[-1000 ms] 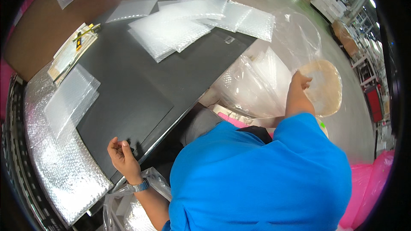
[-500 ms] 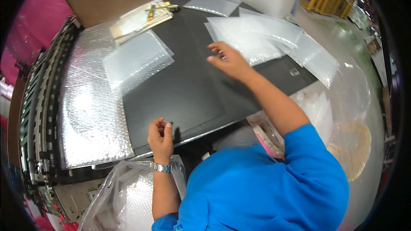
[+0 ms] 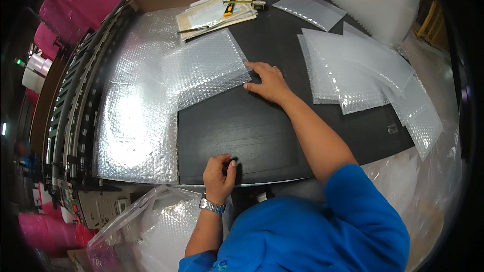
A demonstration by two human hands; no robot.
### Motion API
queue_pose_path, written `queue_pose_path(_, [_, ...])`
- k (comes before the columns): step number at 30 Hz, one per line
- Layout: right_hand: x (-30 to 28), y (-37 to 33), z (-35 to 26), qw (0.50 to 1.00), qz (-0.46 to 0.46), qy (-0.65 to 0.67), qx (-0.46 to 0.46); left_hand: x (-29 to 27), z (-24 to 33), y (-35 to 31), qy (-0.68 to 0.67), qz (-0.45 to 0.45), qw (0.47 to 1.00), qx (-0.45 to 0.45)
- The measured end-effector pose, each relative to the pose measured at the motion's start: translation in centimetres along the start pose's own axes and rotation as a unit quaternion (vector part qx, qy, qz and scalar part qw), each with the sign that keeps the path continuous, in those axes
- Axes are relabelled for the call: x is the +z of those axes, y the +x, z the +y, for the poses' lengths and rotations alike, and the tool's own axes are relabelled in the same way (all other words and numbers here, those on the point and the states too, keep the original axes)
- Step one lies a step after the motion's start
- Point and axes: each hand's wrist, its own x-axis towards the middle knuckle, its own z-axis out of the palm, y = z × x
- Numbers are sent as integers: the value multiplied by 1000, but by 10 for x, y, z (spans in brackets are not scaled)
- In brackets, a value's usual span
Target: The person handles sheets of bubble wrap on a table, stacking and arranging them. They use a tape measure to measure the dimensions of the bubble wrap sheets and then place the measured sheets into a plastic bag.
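My right hand (image 3: 269, 83) reaches over the dark tabletop (image 3: 237, 136), its fingertips at the right edge of a clear bubble-wrap bag (image 3: 206, 68). Its thumb and fingers are apart, with nothing between them. Whether the fingertips press on the bag or only hover over it, I cannot tell. My left hand (image 3: 220, 178), with a metal watch (image 3: 212, 204) at the wrist, hovers by the table's front edge. Its fingers are loosely curled with the thumb apart, and I see nothing held. The bag partly overlaps a large silvery bubble sheet (image 3: 136, 116) on the left.
Papers (image 3: 209, 15) with a yellow cutter knife (image 3: 230, 6) and a tape measure (image 3: 258, 5) lie at the back. More bubble-wrap bags (image 3: 348, 75) spread to the right. A white container (image 3: 378, 5) stands behind them. A roller machine (image 3: 75, 95) borders the left side.
My view has turned left. My right hand has moved left, from beside the right-hand bags to the edge of the left bag. My left hand stays near the front edge.
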Motion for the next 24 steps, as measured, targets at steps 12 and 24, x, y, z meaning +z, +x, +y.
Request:
queue_pose_path(12, [13,-1,-5,989,8,-148,-14,0,11,8,4,-31,996,-88])
queue_pose_path(24, [23,9,1,989,38,-142,-32,31,-8,113,162,-184,969,-23])
